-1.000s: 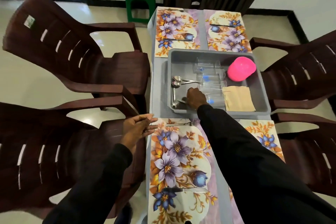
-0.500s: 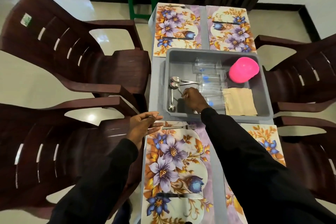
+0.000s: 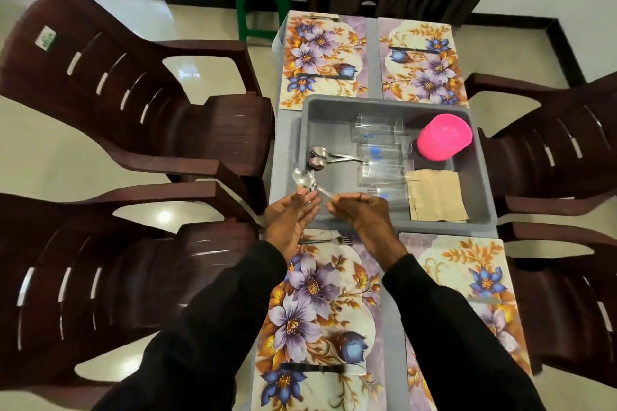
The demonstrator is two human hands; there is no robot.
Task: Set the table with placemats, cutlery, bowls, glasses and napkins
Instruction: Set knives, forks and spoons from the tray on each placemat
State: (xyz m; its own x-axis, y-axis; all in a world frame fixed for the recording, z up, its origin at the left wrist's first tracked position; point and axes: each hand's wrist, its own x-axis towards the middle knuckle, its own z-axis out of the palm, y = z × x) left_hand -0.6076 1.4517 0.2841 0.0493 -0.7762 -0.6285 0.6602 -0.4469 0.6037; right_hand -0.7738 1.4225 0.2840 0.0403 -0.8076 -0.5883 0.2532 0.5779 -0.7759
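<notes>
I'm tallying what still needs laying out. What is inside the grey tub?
The grey tub holds two spoons, clear glasses lying down, pink bowls upside down and brown napkins. How many bowls are nested is hidden; the hands cover its near-left corner.

Four floral placemats [image 3: 322, 305] flat on the worktop, two near, two far. Fork [image 3: 329, 240] lies crosswise on the near-left mat's top edge. Grey tub [image 3: 480, 173] in the middle holds two spoons [image 3: 320, 157], clear glasses [image 3: 384, 157] lying on their sides, upturned pink bowl [image 3: 444, 137], tan napkins [image 3: 437, 195]. One blurred spoon [image 3: 305, 178] lifted above the tub's near-left corner.
</notes>
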